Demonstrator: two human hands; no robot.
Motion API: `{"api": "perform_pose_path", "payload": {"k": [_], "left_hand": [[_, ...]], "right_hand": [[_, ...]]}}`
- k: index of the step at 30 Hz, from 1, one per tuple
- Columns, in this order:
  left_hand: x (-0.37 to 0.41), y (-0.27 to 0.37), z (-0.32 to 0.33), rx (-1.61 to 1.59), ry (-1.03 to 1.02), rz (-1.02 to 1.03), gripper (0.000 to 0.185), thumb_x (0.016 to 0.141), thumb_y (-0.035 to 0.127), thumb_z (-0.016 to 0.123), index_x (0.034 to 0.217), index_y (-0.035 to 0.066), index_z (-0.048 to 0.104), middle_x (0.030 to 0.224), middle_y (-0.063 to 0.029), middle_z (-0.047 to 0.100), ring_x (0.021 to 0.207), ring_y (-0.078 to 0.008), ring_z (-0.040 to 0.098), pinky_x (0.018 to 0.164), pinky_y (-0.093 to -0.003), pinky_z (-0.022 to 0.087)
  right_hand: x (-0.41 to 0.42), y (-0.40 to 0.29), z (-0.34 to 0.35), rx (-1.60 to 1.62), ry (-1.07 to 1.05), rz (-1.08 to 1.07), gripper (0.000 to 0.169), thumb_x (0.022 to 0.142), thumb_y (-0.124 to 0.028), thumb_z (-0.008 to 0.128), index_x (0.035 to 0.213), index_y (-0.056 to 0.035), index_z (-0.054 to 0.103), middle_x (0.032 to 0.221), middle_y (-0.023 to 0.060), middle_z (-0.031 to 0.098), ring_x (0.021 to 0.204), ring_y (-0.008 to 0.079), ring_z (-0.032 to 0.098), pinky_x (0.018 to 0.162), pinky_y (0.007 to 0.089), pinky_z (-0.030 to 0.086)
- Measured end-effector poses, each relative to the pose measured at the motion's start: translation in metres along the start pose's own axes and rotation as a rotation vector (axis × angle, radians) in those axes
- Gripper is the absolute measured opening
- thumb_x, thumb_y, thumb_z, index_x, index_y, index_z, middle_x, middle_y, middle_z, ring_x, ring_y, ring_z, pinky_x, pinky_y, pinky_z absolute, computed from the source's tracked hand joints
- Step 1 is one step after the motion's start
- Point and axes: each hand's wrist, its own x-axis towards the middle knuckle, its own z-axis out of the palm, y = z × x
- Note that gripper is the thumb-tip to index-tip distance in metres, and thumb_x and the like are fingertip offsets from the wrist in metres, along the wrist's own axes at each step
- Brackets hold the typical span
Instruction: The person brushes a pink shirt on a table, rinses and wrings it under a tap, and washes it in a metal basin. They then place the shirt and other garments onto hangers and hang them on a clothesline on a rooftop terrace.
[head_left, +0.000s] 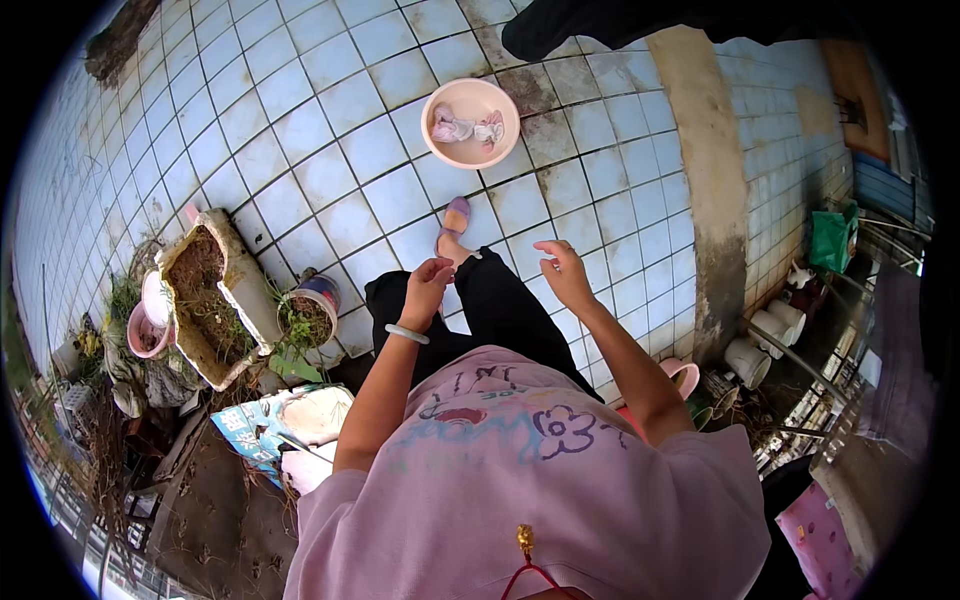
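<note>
My left hand (428, 292), with a pale bangle on the wrist, is raised in front of my body, fingers bent towards the thumb; whether it holds anything small cannot be told. My right hand (564, 274) is held out to the right, fingers curled but apart from the thumb, with nothing in it. Neither hand touches the pale pink plastic basin (510, 146), which stands on the tiled floor (375, 195) farther ahead. Two small bunches of wet-looking pink and white cloth (454, 126) lie inside it. A foot in a purple shoe (459, 208) is between the basin and my hands.
At left stand a broken planter with soil (251, 292), a potted plant (309, 315) and a pink pot (146, 334). A low ledge (709, 150) runs along the right, with white buckets (748, 364) and a green bag (832, 236) beyond. Dark cloth (637, 22) hangs at the top.
</note>
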Motion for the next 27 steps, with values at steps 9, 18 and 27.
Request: {"api": "perform_pose_path", "payload": {"k": [9, 18, 27], "left_hand": [[0.151, 0.016, -0.051, -0.190, 0.035, -0.173, 0.019, 0.090, 0.014, 0.054, 0.105, 0.005, 0.060, 0.093, -0.0013, 0.064, 0.085, -0.0099, 0.060, 0.076, -0.0215, 0.044], [0.286, -0.003, -0.134, -0.241, 0.128, -0.185, 0.020, 0.090, 0.006, 0.053, 0.108, -0.002, 0.056, 0.100, -0.0061, 0.060, 0.090, -0.0126, 0.057, 0.084, -0.0245, 0.044], [0.319, 0.008, -0.158, -0.200, 0.121, -0.104, 0.020, 0.092, 0.009, 0.051, 0.109, 0.001, 0.057, 0.103, -0.0032, 0.060, 0.095, -0.0123, 0.056, 0.084, -0.0240, 0.043]], "right_hand": [[0.247, 0.066, 0.131, -0.114, -0.144, 0.048, 0.026, 0.073, -0.002, 0.054, 0.098, -0.0014, 0.063, 0.099, 0.0177, 0.061, 0.095, 0.0327, 0.057, 0.084, 0.0389, 0.045], [0.454, 0.213, 0.306, -0.724, -0.112, 0.130, 0.038, 0.076, -0.008, 0.057, 0.114, -0.0089, 0.054, 0.116, 0.0188, 0.055, 0.104, 0.0389, 0.054, 0.086, 0.0438, 0.046], [0.536, 0.294, 0.356, -0.543, -0.084, 0.150, 0.041, 0.074, -0.015, 0.063, 0.112, -0.0094, 0.051, 0.125, 0.0194, 0.042, 0.105, 0.0388, 0.051, 0.083, 0.0444, 0.046]]}}
